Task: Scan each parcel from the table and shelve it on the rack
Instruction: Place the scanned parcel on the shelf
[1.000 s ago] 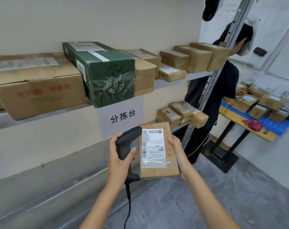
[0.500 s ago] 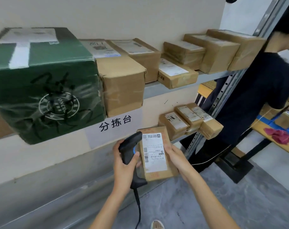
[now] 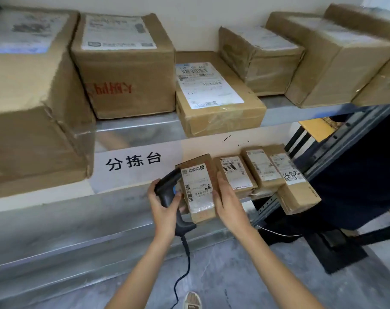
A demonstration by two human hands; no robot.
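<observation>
The left hand (image 3: 165, 205) is wrapped round the grip of a black handheld scanner (image 3: 170, 195), fingers curled tight on it, the scanner's head tipped up toward the label. Its dark cable (image 3: 185, 266) hangs from the base of the handle and trails down toward the floor. The right hand (image 3: 228, 202) lies along the right edge of the small brown parcel (image 3: 199, 188), thumb over the face, fingers curled round the side; the parcel is held between the two hands, label up, at the front lip of the lower shelf (image 3: 78, 224).

Just to the right of it, three labelled cartons sit in a row on that shelf: the nearest box (image 3: 236, 175) is almost touching the held parcel, the next (image 3: 262, 167) is pressed against it, and the last one (image 3: 294, 186) juts off the shelf's end, with handwritten digits on its label.

Behind the hands, a white sign (image 3: 133, 162) with black characters hangs from the edge of the upper shelf (image 3: 145, 127). Up there, a large carton (image 3: 33, 103) overhangs at the left, a box with red print (image 3: 124, 70) stands beside it, then a flat parcel with a big white label (image 3: 214, 97) pokes forward, and more taped boxes (image 3: 261, 59) run on to the right. A perforated upright (image 3: 336, 150) of the rack slants across the right side, and another person's dark clothing (image 3: 368, 175) fills the space beyond it. The grey floor (image 3: 234, 275) shows below.
</observation>
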